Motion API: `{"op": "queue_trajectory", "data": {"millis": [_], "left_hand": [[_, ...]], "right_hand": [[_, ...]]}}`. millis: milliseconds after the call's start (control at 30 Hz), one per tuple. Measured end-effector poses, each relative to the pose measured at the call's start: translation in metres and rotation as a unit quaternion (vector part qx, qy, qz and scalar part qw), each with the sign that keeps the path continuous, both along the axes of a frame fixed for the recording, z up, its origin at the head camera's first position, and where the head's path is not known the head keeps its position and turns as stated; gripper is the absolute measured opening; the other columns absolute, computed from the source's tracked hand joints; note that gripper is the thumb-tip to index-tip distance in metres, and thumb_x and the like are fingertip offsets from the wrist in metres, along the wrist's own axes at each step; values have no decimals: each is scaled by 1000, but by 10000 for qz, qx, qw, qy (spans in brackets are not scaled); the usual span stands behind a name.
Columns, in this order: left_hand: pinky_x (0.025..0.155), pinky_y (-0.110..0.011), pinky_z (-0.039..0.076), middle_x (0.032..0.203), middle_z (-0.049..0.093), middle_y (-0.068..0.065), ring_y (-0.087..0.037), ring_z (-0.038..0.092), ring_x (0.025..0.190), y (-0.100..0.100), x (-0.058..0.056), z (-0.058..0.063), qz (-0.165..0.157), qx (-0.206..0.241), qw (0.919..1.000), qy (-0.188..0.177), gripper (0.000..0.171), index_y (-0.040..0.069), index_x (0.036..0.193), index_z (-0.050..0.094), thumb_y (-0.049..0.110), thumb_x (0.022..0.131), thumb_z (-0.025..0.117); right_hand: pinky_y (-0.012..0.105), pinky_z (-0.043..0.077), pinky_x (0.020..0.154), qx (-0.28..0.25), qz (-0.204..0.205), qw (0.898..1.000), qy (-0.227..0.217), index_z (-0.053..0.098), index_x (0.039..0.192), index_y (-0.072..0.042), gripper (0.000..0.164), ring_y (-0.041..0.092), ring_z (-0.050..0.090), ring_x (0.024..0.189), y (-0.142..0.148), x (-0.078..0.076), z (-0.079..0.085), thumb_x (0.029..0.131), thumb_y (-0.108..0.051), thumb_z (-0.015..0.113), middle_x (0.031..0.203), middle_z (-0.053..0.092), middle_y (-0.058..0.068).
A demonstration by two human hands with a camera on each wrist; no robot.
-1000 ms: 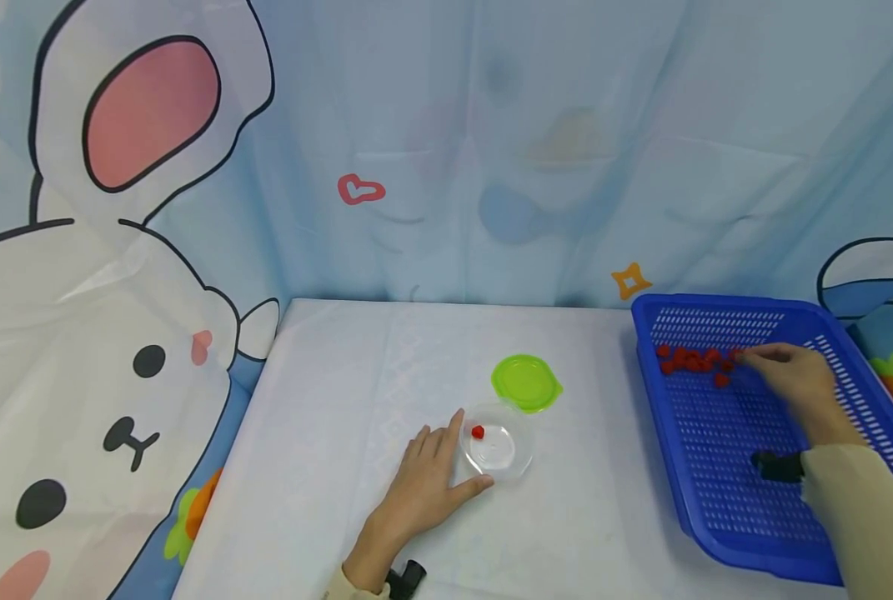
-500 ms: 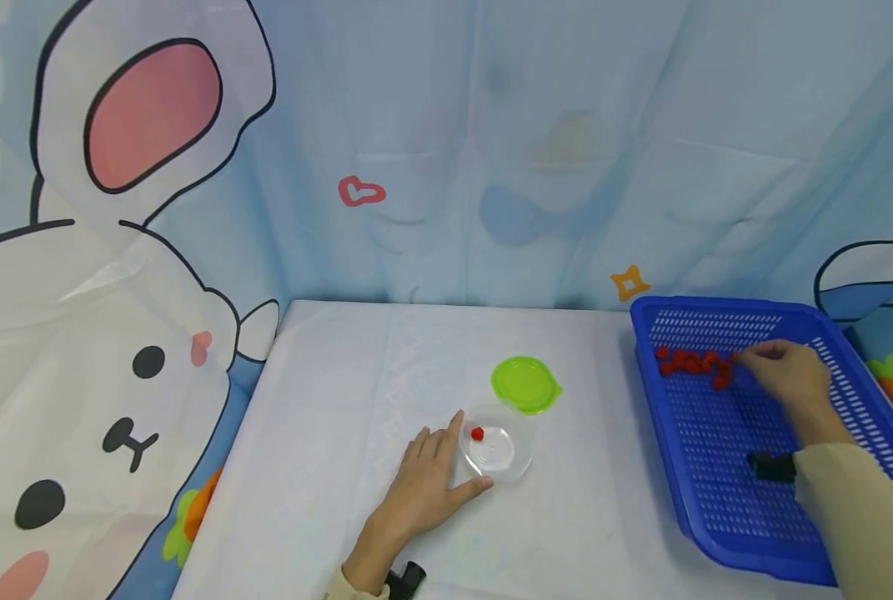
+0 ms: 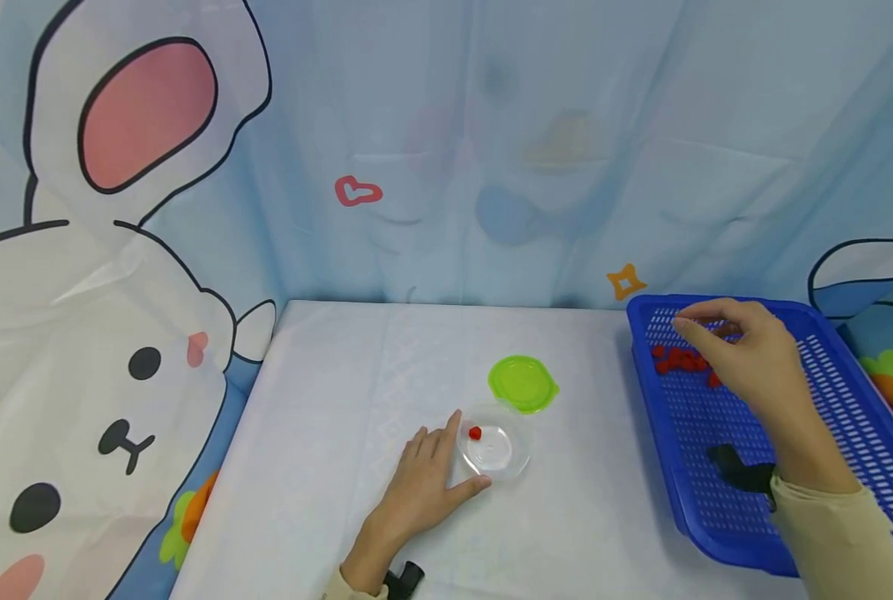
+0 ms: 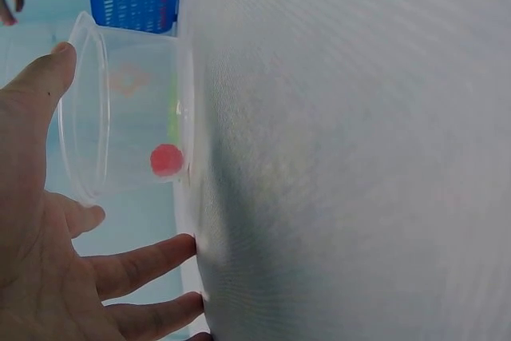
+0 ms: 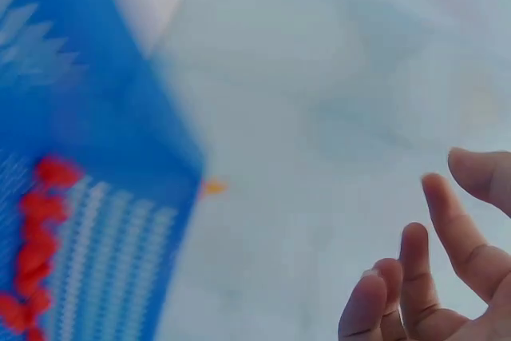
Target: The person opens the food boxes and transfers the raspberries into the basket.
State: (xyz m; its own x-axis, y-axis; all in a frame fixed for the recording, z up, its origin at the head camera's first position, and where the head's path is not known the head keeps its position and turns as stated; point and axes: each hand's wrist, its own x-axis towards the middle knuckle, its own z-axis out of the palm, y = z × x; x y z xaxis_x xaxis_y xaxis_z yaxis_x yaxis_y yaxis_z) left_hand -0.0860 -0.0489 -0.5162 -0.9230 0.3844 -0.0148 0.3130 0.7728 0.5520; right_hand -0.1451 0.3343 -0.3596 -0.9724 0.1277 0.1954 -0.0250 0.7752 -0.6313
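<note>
My left hand (image 3: 422, 497) rests beside a clear round plastic container (image 3: 512, 457), its thumb and index finger spread along the rim. Inside the container lies one small red bead-like piece (image 4: 166, 160). The other left fingertips touch the white cloth. Over the blue basket (image 3: 688, 425) hovers my right hand (image 3: 754, 358), with bent fingers and the thumb near the index fingertip. In the right wrist view these tips stand apart, nothing visible between them. Several similar red pieces (image 3: 679, 360) lie in the basket's far left corner, partly covered by the hand in the head view.
A bright green lid (image 3: 523, 384) lies flat just behind the container. White cloth (image 3: 566, 533) covers the table, with a printed blue curtain (image 3: 431, 250) behind it. The basket's raised perforated walls stand at the right.
My right hand has risen from the red pieces and moved up and left over the basket, its fingers away from the pile. The left hand and container stay put.
</note>
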Motion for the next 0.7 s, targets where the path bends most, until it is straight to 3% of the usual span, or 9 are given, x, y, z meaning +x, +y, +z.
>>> {"op": "queue_trajectory", "data": {"millis": [167, 367, 467, 700], "left_hand": [[116, -54, 24, 150, 44, -15, -43, 34, 140, 0, 0, 1, -15, 14, 10000, 19, 99, 15, 162, 16, 70, 90, 56], [116, -54, 24, 149, 45, -15, -42, 34, 140, 0, 0, 2, -26, 3, 10000, 17, 99, 14, 161, 16, 69, 90, 57], [116, -55, 24, 149, 45, -15, -42, 34, 140, -1, 0, 1, -31, 2, 10000, 12, 99, 14, 162, 16, 70, 90, 56], [116, -55, 24, 150, 44, -15, -42, 33, 141, -1, 0, 2, -54, 40, 10000, 16, 99, 16, 162, 14, 71, 90, 54]], "right_hand": [[25, 44, 61, -128, 474, 9984, 282, 72, 116, -11, 31, 20, 50, 92, -35, 13, 12, 99, -35, 65, 121, 54, 11], [25, 40, 56, -469, 922, 9929, 580, 74, 112, -13, 20, 20, 46, 74, -65, 21, 9, 97, -25, 69, 106, 53, 5], [25, 40, 58, -535, 1079, 9905, 666, 74, 111, -14, 18, 19, 46, 76, -77, 23, 7, 97, -24, 69, 100, 54, 4], [25, 45, 72, -790, 1312, 9857, 696, 74, 110, -16, 17, 15, 51, 89, -100, 21, -2, 96, -24, 70, 106, 60, 4]]}}
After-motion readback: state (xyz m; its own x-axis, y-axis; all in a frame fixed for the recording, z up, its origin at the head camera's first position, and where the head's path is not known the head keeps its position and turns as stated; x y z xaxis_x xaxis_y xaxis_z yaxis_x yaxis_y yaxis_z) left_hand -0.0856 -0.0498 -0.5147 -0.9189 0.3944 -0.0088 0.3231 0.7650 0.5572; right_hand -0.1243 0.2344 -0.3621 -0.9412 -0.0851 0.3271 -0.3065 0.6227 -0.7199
